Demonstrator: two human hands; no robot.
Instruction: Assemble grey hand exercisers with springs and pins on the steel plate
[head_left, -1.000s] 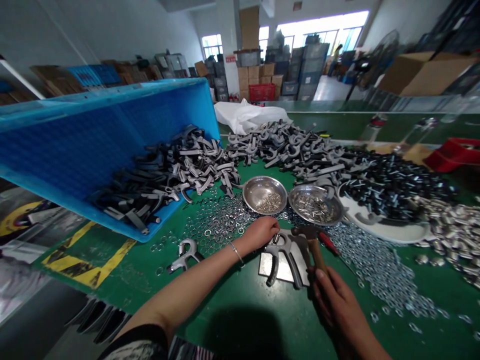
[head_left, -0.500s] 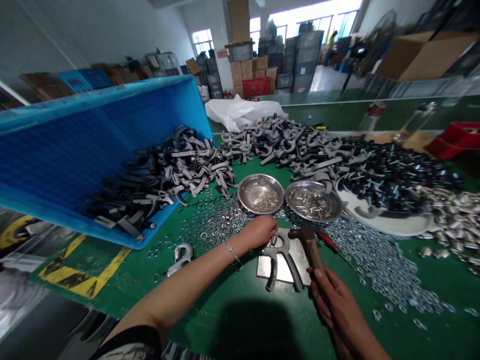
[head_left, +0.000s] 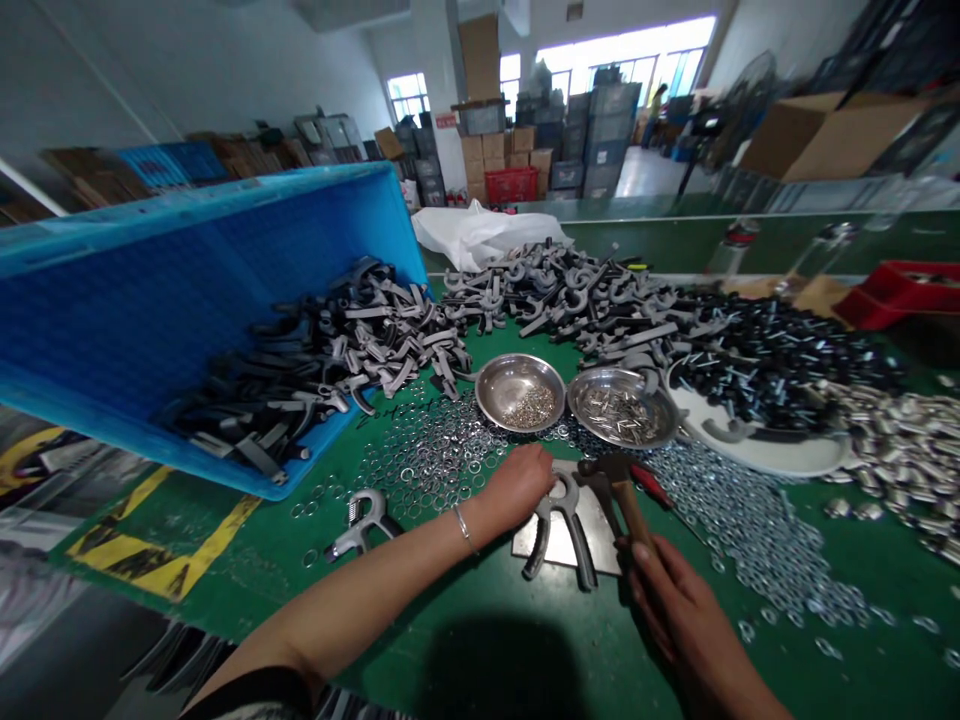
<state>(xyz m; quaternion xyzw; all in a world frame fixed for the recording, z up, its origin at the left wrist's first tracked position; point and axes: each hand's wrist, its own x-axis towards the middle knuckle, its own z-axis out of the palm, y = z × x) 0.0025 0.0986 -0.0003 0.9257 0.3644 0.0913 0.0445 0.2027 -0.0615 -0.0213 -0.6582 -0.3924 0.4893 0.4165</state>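
Observation:
A grey hand grip exerciser (head_left: 576,535) with two dark-padded handles lies on a metal plate (head_left: 606,555), its handles pointing toward me. My left hand (head_left: 529,480) is curled closed at its top end and covers the upper left part; the fingertips are mostly hidden. My right hand (head_left: 671,590) is wrapped round the wooden handle of a hammer (head_left: 634,515). The hammer's dark head rests low over the plate's right side, close to the exerciser. Left of my forearm lies a second hand grip exerciser (head_left: 364,522) with a spring.
A blue crate (head_left: 300,220) on its side holds grey handles. Two steel bowls (head_left: 559,372) (head_left: 577,410) hold small metal parts. Rings (head_left: 420,460) and nuts (head_left: 780,560) lie scattered. A red-handled screwdriver (head_left: 652,485) is beside the hammer. Black knobs (head_left: 795,350) are heaped behind a white dish (head_left: 810,455).
My left hand has come down slightly and toward me, onto the exerciser's top, covering more of it. The exerciser has turned a little. The hammer stays nearly in place.

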